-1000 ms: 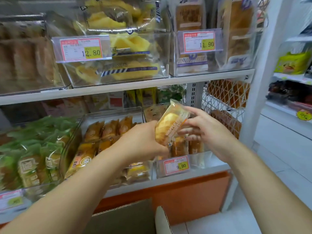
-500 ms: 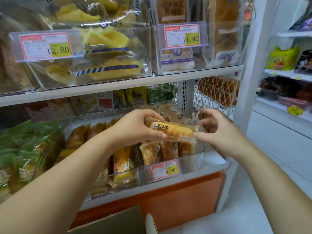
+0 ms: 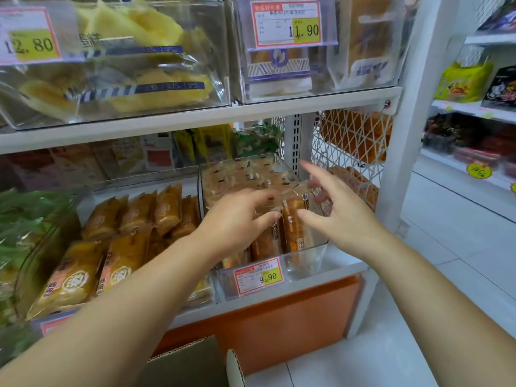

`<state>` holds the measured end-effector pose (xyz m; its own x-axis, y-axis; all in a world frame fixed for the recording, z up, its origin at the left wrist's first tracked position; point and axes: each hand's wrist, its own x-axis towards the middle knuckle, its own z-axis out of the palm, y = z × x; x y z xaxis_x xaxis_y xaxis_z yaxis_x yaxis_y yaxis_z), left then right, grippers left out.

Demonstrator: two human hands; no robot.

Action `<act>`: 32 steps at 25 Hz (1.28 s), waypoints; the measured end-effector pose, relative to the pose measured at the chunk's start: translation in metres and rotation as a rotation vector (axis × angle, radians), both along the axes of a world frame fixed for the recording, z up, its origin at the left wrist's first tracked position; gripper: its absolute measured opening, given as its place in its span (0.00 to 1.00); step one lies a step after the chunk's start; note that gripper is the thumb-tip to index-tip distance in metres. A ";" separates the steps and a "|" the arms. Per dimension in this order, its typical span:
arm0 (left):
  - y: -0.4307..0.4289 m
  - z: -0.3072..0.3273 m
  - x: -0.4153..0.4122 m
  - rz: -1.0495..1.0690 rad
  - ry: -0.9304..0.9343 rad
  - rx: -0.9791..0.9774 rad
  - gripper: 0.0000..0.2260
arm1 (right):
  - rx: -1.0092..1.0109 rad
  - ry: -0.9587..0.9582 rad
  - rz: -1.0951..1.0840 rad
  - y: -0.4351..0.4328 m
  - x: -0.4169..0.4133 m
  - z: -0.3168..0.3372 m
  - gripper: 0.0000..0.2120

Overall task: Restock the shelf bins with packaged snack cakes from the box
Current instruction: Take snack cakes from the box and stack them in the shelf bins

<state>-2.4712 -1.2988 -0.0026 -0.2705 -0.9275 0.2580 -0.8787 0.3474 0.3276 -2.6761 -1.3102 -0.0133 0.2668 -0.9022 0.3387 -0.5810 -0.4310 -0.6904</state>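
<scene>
A snack cake in a clear wrapper stands upright in the clear bin at the right end of the lower shelf, beside other cakes of the same kind. My left hand reaches over the bin from the left, and its straight fingers and thumb touch the wrapper's clear top edge. My right hand hovers just right of the cake with fingers spread and holds nothing; its thumb is next to the packet. The cardboard box shows its open flaps at the bottom edge of the view.
A 9.90 price tag hangs on the bin's front. Left of it is a bin of orange-wrapped cakes, then green packets. The upper shelf holds bins of yellow cakes and bread. A white upright and tiled floor lie to the right.
The cake, held level between both hands above the bin, now stands upright inside it. My right hand has let go and spread its fingers. The view has moved closer to the shelf.
</scene>
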 end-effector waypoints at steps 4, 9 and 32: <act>-0.006 -0.001 0.011 0.001 -0.155 0.014 0.27 | -0.089 0.215 -0.102 -0.008 0.013 -0.005 0.20; -0.005 -0.009 0.023 0.008 -0.331 0.098 0.25 | -0.235 0.583 -0.268 -0.011 0.020 -0.008 0.19; 0.235 -0.172 0.200 0.166 -0.129 0.374 0.24 | 0.372 0.940 0.755 0.137 0.184 0.001 0.14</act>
<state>-2.2712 -1.0639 -0.1745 -0.1178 -0.9844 -0.1310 -0.9546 0.0759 0.2882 -2.4920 -1.1735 -0.0127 0.7556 -0.4201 -0.5025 -0.6067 -0.7379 -0.2955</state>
